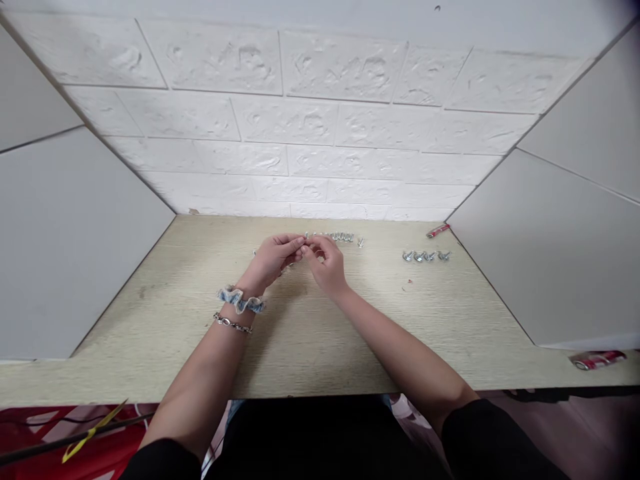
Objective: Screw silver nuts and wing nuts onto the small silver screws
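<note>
Both hands meet over the pale wooden tabletop [165, 300], left hand [277, 257] and right hand [327, 267] with thumbs and fingers bent and pinched together tip to tip; whether a small piece sits in either grasp, cannot tell, the fingers hide it. Just behind the right hand, near the white brick-patterned wall [310, 120], runs a row of small metal fasteners [343, 237], partly covered by the fingers, one single fastener [361, 243] just right of it. Farther right, four winged metal pieces [419, 256] lie in line, a red cylinder [438, 231] behind them.
</note>
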The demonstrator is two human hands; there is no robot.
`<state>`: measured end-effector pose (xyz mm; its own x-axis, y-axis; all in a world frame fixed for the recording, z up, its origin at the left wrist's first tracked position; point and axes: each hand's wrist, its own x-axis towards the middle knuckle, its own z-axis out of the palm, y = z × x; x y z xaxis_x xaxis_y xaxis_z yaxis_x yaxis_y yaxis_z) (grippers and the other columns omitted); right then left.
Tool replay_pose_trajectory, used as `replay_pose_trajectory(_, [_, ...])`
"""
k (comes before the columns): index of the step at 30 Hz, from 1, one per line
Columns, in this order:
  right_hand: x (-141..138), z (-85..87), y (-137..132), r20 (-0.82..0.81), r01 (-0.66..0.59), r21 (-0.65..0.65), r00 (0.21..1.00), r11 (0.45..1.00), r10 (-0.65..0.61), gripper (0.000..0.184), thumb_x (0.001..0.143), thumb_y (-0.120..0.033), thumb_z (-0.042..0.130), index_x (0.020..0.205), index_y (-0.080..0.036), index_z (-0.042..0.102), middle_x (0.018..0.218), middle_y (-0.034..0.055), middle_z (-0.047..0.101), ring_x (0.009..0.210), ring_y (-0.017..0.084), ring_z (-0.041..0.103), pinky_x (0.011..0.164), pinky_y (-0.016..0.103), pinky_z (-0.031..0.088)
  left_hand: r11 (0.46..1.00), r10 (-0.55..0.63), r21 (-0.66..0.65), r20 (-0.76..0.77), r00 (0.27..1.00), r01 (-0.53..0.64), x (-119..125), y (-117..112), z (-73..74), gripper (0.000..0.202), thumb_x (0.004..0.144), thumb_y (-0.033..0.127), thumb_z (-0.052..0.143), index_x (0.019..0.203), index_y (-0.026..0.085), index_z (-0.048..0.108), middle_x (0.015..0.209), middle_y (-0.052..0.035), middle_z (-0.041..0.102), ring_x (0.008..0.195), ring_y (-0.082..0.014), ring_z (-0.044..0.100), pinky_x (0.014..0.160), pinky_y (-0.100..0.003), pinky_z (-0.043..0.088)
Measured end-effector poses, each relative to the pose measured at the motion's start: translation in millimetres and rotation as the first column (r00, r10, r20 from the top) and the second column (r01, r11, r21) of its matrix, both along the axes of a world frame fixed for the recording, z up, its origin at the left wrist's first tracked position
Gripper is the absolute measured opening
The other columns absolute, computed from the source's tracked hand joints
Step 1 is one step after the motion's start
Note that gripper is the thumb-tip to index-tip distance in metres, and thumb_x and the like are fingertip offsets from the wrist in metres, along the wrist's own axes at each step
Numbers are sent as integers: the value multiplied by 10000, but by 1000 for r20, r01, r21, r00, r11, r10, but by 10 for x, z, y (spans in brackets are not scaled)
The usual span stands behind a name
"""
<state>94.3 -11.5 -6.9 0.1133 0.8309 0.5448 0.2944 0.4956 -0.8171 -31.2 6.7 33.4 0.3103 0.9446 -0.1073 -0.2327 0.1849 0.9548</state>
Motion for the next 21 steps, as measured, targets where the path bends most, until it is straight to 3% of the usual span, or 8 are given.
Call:
replay_pose_trajectory(4, [-10, -15, 7, 3, -52, -28, 999, 998, 52, 219, 784, -343, 558, 934, -193, 615, 960, 47, 587, 752, 114, 552, 642, 249, 487, 999, -26, -25, 8, 1000, 26, -46, 24, -12, 253, 676, 230, 716, 898, 112, 683, 771, -64, 675, 653, -92, 608, 612, -183, 485])
replay_pose_trajectory(8, [-18, -15, 5, 42, -102, -25, 994, 994, 103, 201, 785, -350, 571, 897, -195, 631, 961, 43, 590, 769, 116, 555, 646, 248, 481, 993, -101, -65, 0, 995, 101, -126, 73, -43, 256, 658, 187, 724, 908, 141, 695, 829, -73, 690, 654, -95, 614, 576, -167, 490])
replay_pose_trajectory(12, [-38, -30, -5, 78, -83, 11, 994, 997, 81, 196, 795, -355, 569, 894, -198, 630, 962, 48, 598, 867, 140, 558, 715, 266, 481, 984, -169, -56, -6, 986, 168, -175, 89, -34, 258, 696, 192, 701, 947, 134, 694, 876, -88, 691, 648, -84, 613, 574, -151, 493])
replay_pose_trajectory(21, [-71, -123, -14, 133, -60, 51, 990, 997, 53, 215, 841, -363, 502, 940, -195, 593, 992, 65, 619, 939, 160, 563, 760, 283, 483, 977, -177, -124, -21, 984, 174, -226, 108, -37, 195, 738, 149, 664, 928, 120, 700, 819, -90, 693, 623, -82, 621, 563, -140, 513])
